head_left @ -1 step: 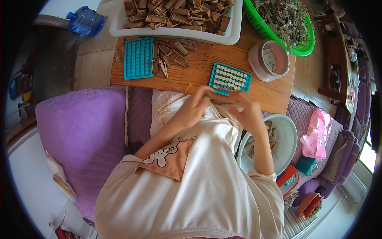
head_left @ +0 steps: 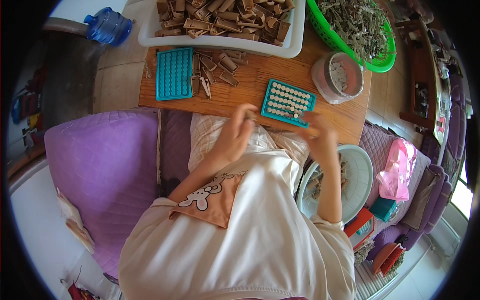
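My left hand is over my lap at the table's front edge. Its fingers are closed around a small brown piece, mostly hidden and blurred. My right hand is at the near right corner of a teal tray, its fingers smeared by motion; what they hold, if anything, does not show. Rows of small white round pieces sit in that tray. Left on the table lies a second teal tray with rows of round cells. Beside it are several loose brown trough-shaped pieces.
A white bin of brown pieces stands at the back, and a green basket of dried stalks at the back right. A clear-walled tub holds white bits. By my right forearm is a pale basin. Purple quilted seating flanks me.
My hands have moved apart. The left shifted slightly left with the brown piece; the right moved to the tray's near right corner.
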Available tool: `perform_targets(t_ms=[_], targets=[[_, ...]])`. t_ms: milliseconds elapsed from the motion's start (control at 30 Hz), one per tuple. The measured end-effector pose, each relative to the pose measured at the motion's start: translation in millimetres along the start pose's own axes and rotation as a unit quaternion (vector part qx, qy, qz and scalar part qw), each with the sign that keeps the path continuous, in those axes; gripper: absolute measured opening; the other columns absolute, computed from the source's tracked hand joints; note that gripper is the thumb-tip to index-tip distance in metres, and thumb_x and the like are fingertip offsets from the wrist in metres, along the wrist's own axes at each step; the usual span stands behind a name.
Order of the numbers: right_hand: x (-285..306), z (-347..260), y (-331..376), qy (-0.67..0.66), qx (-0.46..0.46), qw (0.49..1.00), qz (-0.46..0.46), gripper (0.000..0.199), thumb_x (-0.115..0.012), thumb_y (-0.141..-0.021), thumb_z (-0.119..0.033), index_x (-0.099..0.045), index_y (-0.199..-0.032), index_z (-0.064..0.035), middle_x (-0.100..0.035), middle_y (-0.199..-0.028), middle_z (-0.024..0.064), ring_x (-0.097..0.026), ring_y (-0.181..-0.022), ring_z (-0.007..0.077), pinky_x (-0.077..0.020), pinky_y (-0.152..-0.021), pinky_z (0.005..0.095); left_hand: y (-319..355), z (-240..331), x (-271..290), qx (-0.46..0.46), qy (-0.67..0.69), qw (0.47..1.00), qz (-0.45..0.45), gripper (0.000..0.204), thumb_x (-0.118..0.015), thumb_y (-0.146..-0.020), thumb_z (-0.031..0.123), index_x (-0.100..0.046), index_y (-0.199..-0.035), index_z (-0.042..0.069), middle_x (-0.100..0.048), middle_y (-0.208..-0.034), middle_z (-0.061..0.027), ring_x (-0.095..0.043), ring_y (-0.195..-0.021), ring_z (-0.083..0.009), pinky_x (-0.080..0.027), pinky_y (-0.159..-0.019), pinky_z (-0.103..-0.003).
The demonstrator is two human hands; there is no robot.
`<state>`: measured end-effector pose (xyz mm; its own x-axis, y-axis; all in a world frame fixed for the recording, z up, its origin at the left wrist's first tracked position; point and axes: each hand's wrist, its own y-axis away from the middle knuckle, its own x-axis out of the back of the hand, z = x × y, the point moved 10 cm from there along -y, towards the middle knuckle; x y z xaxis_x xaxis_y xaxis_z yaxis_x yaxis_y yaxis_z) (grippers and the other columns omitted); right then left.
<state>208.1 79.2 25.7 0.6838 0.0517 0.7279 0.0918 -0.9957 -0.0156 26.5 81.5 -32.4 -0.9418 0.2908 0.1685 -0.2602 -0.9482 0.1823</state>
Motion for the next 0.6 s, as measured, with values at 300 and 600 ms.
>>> perform_targets(t_ms=[300,600], targets=[[67,177,78,0.280,-0.284,0.917,-0.023,0.085,-0.071,-0.058,-0.024,-0.024,-0.128,-0.0156,-0.019,-0.132,0.0193,-0.029,-0.117,0.0356,-0.0275,-0.089,0.0525,25,-27,116,-0.331,-0.395,0.800,0.308,0.037,-0.066,-0.068,0.014,-0.045,-0.097,0.005,-0.052,-0.066,-0.0093,-0.050,-0.054,-0.0254,-0.040,-0.047,-0.034],[76,161,60,0.257,-0.269,0.927,0.041,0.070,-0.072,-0.051,-0.019,-0.044,-0.115,-0.0095,-0.041,-0.122,0.0139,-0.047,-0.102,0.0299,-0.0377,-0.082,0.0422,5,-41,92,-0.384,-0.374,0.815,0.221,0.043,-0.065,-0.069,0.013,-0.037,-0.102,0.007,-0.048,-0.065,-0.0104,-0.048,-0.054,-0.0278,-0.038,-0.046,-0.036]])
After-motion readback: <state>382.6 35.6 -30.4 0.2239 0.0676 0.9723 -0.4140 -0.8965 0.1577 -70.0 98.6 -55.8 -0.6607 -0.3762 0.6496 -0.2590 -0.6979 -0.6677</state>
